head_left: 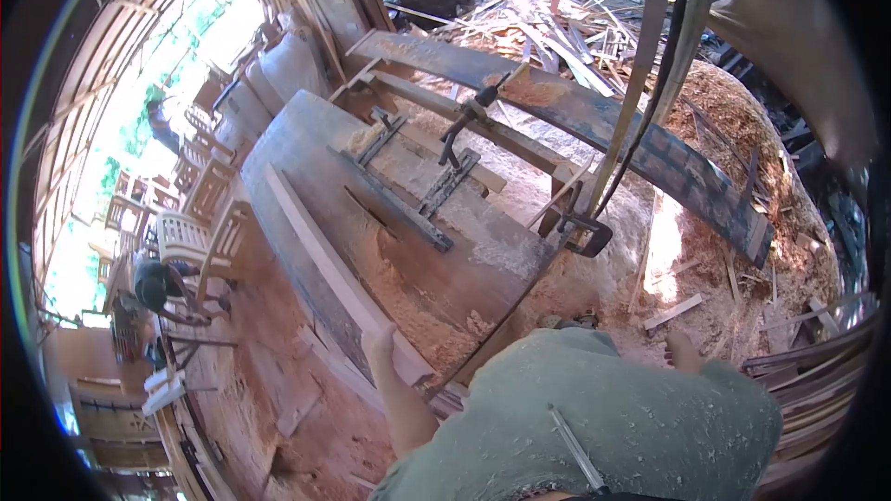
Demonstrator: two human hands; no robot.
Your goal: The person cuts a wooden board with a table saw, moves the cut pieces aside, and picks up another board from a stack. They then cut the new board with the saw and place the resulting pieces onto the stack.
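Observation:
A long pale wooden plank (pixel 320 255) lies lengthwise along the left side of a metal saw table (pixel 288 134). My left hand (pixel 379 345) grips the plank's outer edge close to its near end, with part of the fingers hidden. My right hand (pixel 684 353) hangs out to the right of my body above the sawdust. Its short visible fingertips look slightly apart, and nothing shows in it. A metal guide rail (pixel 394 199) sits on the tabletop right of the plank, joined to crosspieces. Sawdust (pixel 399 292) is spread over the tabletop beside the plank.
A clamp (pixel 464 121) stands on the table's far side. An upright band and cables (pixel 654 65) rise at the right. Beyond lie a long dark board (pixel 640 144), wood scraps (pixel 575 42) and heaped sawdust (pixel 733 111). Wooden chairs (pixel 190 237) stand at the left.

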